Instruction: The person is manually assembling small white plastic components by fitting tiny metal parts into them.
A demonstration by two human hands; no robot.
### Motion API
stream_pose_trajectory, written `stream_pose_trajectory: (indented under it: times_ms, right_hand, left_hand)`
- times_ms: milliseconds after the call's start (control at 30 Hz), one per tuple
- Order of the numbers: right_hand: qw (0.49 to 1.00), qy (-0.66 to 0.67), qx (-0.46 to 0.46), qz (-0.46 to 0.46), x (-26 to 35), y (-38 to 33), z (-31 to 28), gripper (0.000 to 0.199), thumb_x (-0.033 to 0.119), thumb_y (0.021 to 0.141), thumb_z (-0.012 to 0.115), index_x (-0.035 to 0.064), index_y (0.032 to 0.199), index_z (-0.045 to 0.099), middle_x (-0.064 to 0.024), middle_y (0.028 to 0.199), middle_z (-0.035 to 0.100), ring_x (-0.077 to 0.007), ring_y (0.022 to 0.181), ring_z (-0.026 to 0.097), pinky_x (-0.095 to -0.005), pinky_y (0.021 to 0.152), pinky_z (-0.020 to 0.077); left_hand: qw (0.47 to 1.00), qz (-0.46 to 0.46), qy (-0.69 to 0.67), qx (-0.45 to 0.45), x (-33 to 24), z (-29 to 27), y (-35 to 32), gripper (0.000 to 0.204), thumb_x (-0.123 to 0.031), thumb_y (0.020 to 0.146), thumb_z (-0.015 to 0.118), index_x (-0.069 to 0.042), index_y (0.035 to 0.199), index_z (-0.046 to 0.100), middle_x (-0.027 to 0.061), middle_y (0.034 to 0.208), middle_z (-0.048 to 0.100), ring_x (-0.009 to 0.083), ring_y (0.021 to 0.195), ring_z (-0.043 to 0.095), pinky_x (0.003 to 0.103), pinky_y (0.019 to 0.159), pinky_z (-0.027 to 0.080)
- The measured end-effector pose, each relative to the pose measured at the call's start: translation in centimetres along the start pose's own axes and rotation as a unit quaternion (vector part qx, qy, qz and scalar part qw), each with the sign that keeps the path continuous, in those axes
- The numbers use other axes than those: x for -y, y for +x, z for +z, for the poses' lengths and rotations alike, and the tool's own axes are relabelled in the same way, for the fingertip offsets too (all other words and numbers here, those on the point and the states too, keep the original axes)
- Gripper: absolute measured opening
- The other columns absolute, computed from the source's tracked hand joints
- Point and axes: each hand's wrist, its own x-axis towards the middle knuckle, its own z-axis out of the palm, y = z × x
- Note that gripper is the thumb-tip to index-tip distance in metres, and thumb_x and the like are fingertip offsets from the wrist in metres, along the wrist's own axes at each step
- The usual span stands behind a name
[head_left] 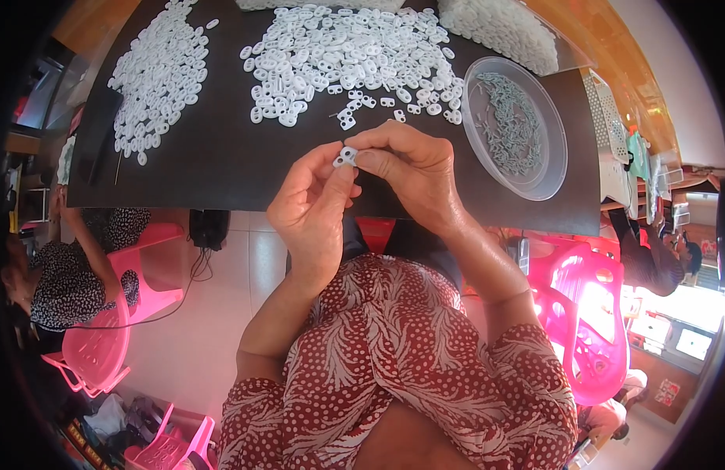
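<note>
I see the small white plastic piece [346, 155] pinched between both hands, left hand [311, 207] and right hand [413, 168], above the tabletop [221, 157].

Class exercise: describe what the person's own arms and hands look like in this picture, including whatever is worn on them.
Both hands, left hand and right hand, are bare: no gloves, and no rings or watch that I can make out. The forearms are bare too. Short sleeves end near the elbows, in dark red fabric with a white leaf-and-dot print.

Red short-sleeved blouse [394, 368] with white leaf-and-dot print.
</note>
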Motion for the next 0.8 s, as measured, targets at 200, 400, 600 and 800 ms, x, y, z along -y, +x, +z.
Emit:
stream_pose_trajectory:
  times_ms: [200,400,600,800]
  right_hand:
    - [0.999,-0.034,0.004,-0.004,-0.05,-0.09,0.09,0.012,-0.001,0.081,0.061,-0.002,0.092,0.066,-0.006,0.084,0.063,-0.0109,0.079,0.059,-0.0251,0.071,0.0477]
    - [0.999,0.005,-0.023,0.044,-0.07,-0.27,0.26,0.011,0.0,0.081,0.062,-0.0023,0.091,0.066,-0.0069,0.084,0.065,-0.0108,0.077,0.061,-0.0247,0.071,0.0489]
    - [0.999,-0.016,-0.015,0.035,0.13,-0.31,0.07,0.011,0.0,0.081,0.062,-0.0021,0.091,0.066,-0.0066,0.083,0.065,-0.0102,0.077,0.06,-0.0246,0.07,0.0489]
    - [0.999,-0.019,-0.017,0.047,0.17,-0.22,0.06,0.011,0.0,0.081,0.061,-0.0018,0.09,0.066,-0.0061,0.083,0.065,-0.0109,0.077,0.06,-0.0253,0.07,0.0484]
  left_hand:
    - [1.0,-0.005,-0.002,0.0,0.34,-0.06,-0.05,0.025,-0.004,0.086,0.064,0.002,0.111,0.06,0.0018,0.081,0.061,0.0067,0.065,0.056,0.018,0.056,0.045]
    - [1.0,0.006,-0.013,0.013,0.42,-0.32,0.08,0.026,0.0,0.085,0.064,0.006,0.11,0.06,0.0068,0.081,0.063,0.009,0.064,0.058,0.019,0.056,0.049]
    - [1.0,-0.008,0.02,0.021,0.15,-0.26,-0.11,0.027,0.002,0.086,0.062,0.002,0.112,0.059,0.0026,0.082,0.06,0.0067,0.067,0.055,0.019,0.06,0.048]
    - [0.999,-0.002,0.027,0.029,0.17,-0.33,0.01,0.028,0.004,0.085,0.061,0.002,0.112,0.059,0.0026,0.082,0.059,0.0065,0.068,0.055,0.02,0.061,0.049]
